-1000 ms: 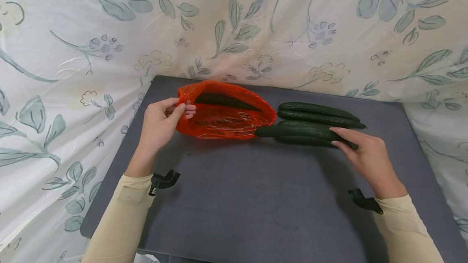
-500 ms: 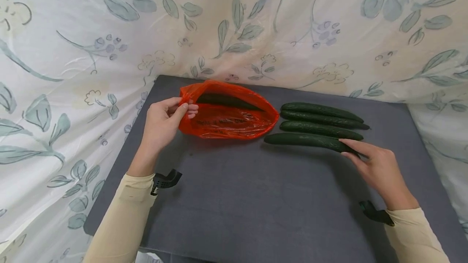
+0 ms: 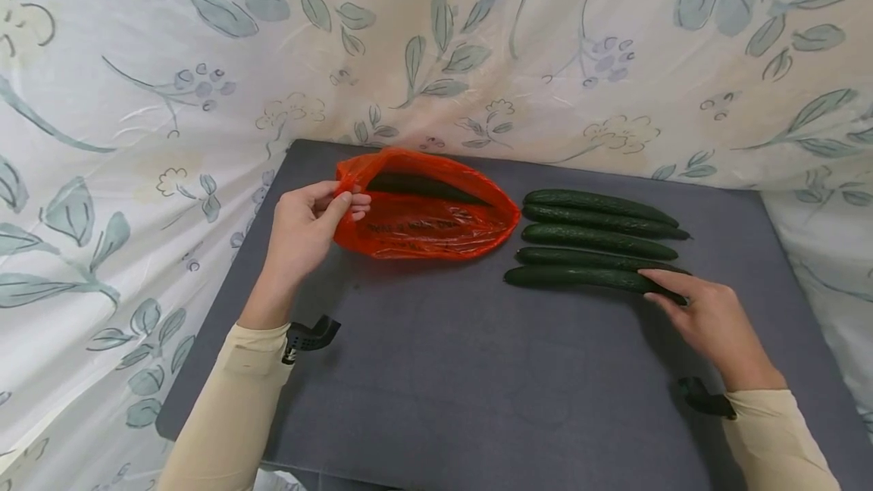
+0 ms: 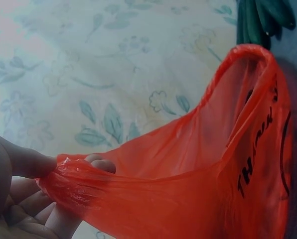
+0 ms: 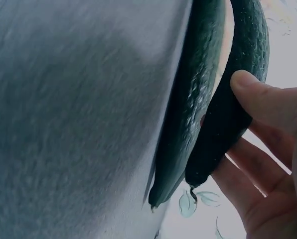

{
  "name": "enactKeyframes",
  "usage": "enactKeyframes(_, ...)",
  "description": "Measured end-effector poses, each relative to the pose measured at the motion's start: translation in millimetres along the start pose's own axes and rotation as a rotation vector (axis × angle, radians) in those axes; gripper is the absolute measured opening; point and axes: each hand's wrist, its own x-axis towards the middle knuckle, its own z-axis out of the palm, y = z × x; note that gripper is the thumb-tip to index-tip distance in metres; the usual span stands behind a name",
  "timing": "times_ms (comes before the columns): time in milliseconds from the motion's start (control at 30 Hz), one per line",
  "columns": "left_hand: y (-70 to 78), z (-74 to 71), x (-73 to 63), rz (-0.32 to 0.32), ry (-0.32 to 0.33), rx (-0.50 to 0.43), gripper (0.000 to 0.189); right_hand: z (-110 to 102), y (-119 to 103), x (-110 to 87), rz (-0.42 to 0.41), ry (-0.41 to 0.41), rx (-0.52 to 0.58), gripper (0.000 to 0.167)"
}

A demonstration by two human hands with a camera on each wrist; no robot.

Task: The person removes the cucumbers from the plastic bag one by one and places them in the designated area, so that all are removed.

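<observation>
My left hand [image 3: 307,229] pinches the left rim of a thin red plastic bag [image 3: 430,237], whose mouth is spread wide. Inside the bag lies a dark green cucumber [image 3: 423,188]. Printed letters show on the bag [image 4: 255,149] in the left wrist view. My right hand [image 3: 705,317] holds the stem end of the nearest cucumber [image 3: 580,276] between thumb and fingers. In the right wrist view this held cucumber [image 5: 221,124] sits a little apart from a neighbouring cucumber [image 5: 188,114] at its stem end.
Several cucumbers [image 3: 600,241] lie side by side on the dark grey table [image 3: 477,370], right of the bag. A floral-patterned sheet [image 3: 436,44] rises behind the table and hangs at its sides.
My right hand has drawn the held cucumber to the right and nearer the front, away from the bag. Another cucumber in the row, hidden behind it earlier, now shows. The left hand keeps its grip.
</observation>
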Motion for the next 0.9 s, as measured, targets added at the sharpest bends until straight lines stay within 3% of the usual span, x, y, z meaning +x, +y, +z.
enactKeyframes(167, 0.8, -0.2, -0.1, 0.000, -0.003, -0.016, 0.030, 0, 6, 0.7, -0.017, -0.021, -0.036, 0.055)
enactKeyframes(433, 1.3, -1.2, -0.7, -0.002, 0.004, -0.014, 0.029, 2, 19, -2.7, 0.037, -0.102, -0.079, 0.053)
enactKeyframes(900, -0.3, -0.9, 0.8, 0.015, 0.001, -0.017, 0.028, 11, 21, -7.1, 0.092, -0.094, -0.092, 0.052)
